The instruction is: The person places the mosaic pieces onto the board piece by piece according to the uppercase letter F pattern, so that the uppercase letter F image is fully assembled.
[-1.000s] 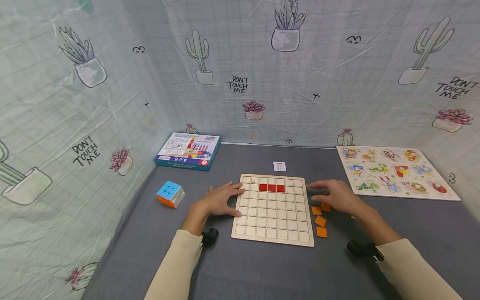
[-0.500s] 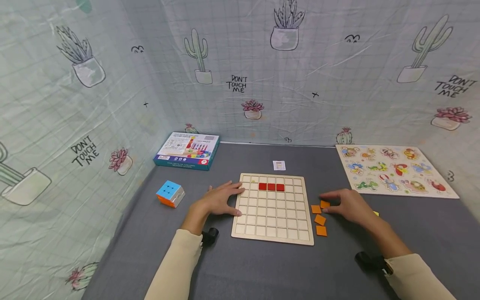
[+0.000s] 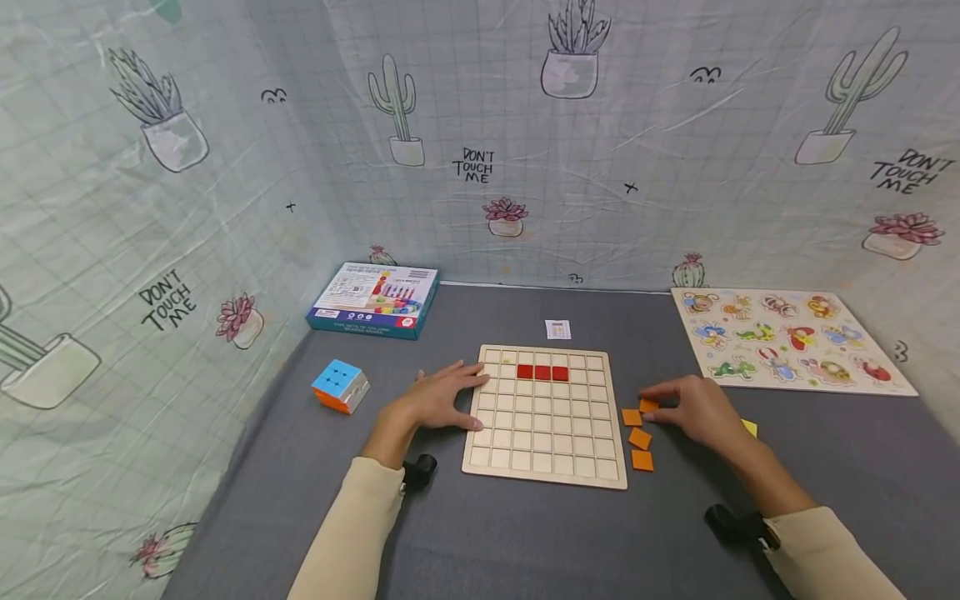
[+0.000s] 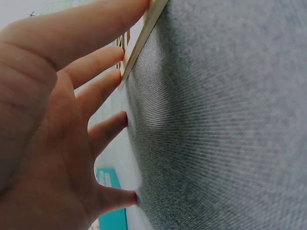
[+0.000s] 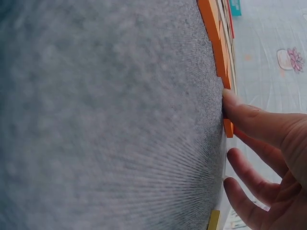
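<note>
The left hand (image 3: 437, 400), grip relaxed, touches the left edge of the board (image 3: 545, 427); right of the board, the right hand (image 3: 693, 410) pinches an orange tile (image 3: 649, 406).

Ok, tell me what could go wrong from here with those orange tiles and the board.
The right hand pinches the far orange tile close beside another orange tile, so lifting might nudge that neighbour.

The left hand touches the board at its left edge; a push could shift it and perhaps jostle the red tiles.
</note>
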